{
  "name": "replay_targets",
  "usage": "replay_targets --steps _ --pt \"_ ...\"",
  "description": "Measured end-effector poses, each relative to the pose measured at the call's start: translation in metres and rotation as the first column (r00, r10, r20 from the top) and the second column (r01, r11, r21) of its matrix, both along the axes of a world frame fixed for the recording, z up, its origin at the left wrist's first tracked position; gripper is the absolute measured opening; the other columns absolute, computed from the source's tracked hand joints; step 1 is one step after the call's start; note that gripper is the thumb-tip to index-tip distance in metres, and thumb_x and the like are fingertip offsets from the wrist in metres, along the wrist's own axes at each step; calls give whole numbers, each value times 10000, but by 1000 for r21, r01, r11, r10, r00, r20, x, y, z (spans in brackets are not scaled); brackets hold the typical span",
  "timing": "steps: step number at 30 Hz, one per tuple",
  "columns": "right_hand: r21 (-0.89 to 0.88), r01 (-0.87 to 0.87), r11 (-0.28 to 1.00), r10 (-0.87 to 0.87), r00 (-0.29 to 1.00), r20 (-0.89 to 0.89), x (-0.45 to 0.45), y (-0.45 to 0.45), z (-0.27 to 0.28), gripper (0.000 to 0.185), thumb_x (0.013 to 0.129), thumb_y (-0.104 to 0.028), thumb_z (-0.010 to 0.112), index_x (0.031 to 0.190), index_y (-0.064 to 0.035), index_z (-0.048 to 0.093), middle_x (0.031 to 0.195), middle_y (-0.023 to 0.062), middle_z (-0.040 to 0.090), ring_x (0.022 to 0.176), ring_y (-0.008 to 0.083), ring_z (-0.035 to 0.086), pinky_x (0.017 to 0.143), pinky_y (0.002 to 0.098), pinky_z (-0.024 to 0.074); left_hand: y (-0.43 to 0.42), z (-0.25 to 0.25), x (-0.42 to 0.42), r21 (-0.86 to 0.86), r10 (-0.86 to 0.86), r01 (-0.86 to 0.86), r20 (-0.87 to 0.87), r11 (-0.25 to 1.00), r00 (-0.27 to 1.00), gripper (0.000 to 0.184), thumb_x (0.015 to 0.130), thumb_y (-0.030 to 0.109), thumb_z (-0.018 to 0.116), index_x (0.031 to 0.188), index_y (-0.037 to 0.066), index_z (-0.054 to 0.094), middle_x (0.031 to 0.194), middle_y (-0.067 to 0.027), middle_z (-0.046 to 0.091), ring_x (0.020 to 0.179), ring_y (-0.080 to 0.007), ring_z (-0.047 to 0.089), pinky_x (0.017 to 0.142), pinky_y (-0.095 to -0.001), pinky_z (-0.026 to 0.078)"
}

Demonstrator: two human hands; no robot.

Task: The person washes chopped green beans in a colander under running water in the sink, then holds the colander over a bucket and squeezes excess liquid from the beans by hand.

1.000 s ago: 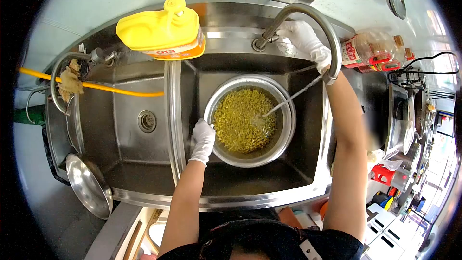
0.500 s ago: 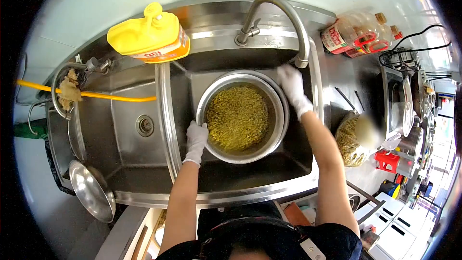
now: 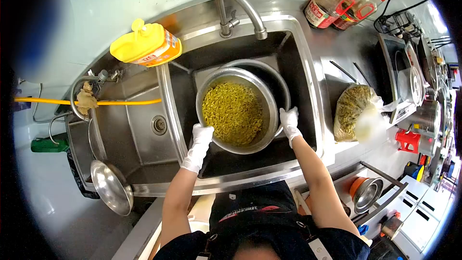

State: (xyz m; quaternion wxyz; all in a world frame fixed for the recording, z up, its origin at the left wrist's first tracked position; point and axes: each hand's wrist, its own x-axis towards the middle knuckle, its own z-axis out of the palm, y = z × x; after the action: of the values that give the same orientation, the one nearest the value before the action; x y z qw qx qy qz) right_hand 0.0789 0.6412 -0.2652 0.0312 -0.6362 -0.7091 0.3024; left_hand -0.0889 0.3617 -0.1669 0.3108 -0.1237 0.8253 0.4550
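A stainless steel basin (image 3: 270, 108) full of chopped yellow-green pieces (image 3: 232, 113) is in the right sink bowl. My left hand (image 3: 202, 137), in a white glove, grips its lower left rim. My right hand (image 3: 289, 121), gloved too, closes on its right rim; the fingertips are partly hidden. Under and behind it shows a second metal basin (image 3: 284, 84), offset to the upper right and dark inside. The chopped pieces look wet. Above the sink arches the faucet (image 3: 243, 2), with no water visibly running.
A yellow jug (image 3: 144, 45) stands behind the sink divider. A yellow hose (image 3: 125, 102) crosses the left sink (image 3: 130, 135). At left leans a metal bowl (image 3: 111, 188). On the right counter are large bottles (image 3: 332, 5) and a bag of chopped pieces (image 3: 355, 110).
My right hand has come down from near the faucet spout to the basin's right rim. The filled basin now sits offset from the one beneath, exposing more of it. The view has shifted.
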Motion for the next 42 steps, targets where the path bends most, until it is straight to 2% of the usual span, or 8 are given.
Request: replay_targets --steps 3,7,11,15,27,31,36,42 --pt "-695 186 694 -389 910 -145 19 10 -1 600 814 -352 632 1218 54 454 1023 179 575 865 291 566 766 409 451 -5 46 17 -3 32 -32 19 999 999 124 673 27 593 775 -9 656 630 -54 603 451 -145 539 390 -277 431" --pt "-725 323 608 -416 908 54 22 28 -12 482 818 -352 645 1111 26 582 937 141 623 805 252 585 709 379 447 -27 87 31 20 85 -85 9 996 996 171 657 49 633 809 -29 634 625 -84 604 452 -167 543 384 -276 422" --pt "-623 224 749 -367 924 -110 32 19 -32 384 790 -281 687 999 35 624 911 150 652 746 265 595 701 392 450 -52 145 44 24 44 -45 29 999 999 253 690 80 626 879 -78 567 679 -87 564 539 -203 556 470 -313 471" --pt "-750 224 623 -511 842 -174 43 22 -65 356 751 -168 701 1007 60 605 902 147 646 760 262 612 696 372 475 -67 198 56 118 83 -88 47 989 995 326 668 94 644 903 -110 544 708 -106 546 629 -209 560 614 -345 490" --pt "-507 -133 852 -250 747 -616 -5 -3 100 195 749 -102 678 897 19 636 773 53 633 665 138 568 628 282 453 -210 269 77 214 589 -582 35 784 807 189 710 -48 579 892 -3 550 771 -44 540 685 -173 557 625 -302 464" --pt "-402 -179 898 -88 822 -563 -32 -18 138 211 752 -126 689 895 21 638 790 39 638 683 139 568 652 295 454 -238 273 78 304 697 -696 125 650 706 136 730 -41 566 859 1 550 768 -44 534 683 -182 563 634 -303 469" --pt "34 -337 941 332 901 -280 -61 -57 167 379 748 -356 657 723 21 616 707 257 602 741 390 616 691 430 467 -303 245 63 334 759 -738 92 586 644 89 753 -33 568 761 50 537 732 -16 555 597 -126 523 498 -228 390" --pt "225 -420 879 461 870 -178 -68 -69 183 351 743 -325 660 700 19 607 710 247 600 708 396 608 677 431 481 -325 225 48 388 775 -789 238 476 585 86 757 -33 560 822 23 568 794 -42 603 672 -139 576 546 -222 449"
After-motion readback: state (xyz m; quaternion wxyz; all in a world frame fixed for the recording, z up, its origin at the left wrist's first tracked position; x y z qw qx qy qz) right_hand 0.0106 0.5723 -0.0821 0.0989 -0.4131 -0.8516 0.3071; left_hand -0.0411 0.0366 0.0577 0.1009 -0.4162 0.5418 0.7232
